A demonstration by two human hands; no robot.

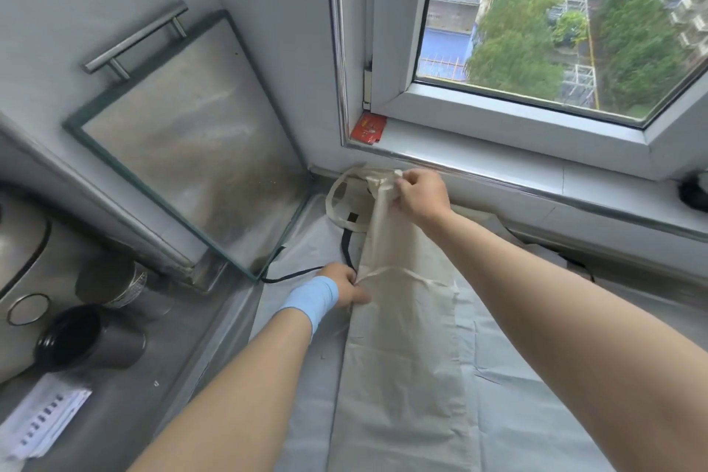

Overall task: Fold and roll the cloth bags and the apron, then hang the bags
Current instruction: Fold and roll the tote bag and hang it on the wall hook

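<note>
Head view: one cream bag [406, 337] lies folded into a long narrow strip on a grey sheet [536, 395] spread over the worktop [153, 376], running from the near edge of the frame away toward the window sill [498, 149]. Two hands are on it. The left hand [344, 285], with one blue wristband [312, 299], pinches the strip's left edge about midway along, fingers curled on the cloth. The right hand [421, 193] grips the far end, lifting it slightly, fingers curled round the bunched top. The bag's handles [333, 199] loop out to the left of the right hand, lying on the sheet. One black strap [295, 275] snakes from beyond the left hand to that hand's left. Just left of the left hand stands one glass panel [191, 134] leaning on the wall, its lower corner close to the strap. Further left of the left arm are two cups, a dark one [76, 337] and a steel one [111, 284], and one stack of papers [42, 418], well apart from the bag. The sill's metal edge runs just beyond the right hand, with one red packet [368, 129] tucked in its corner. Right of the right arm the sheet lies open and wrinkled, the widest free room; on the left hand's side the room is narrow.
</note>
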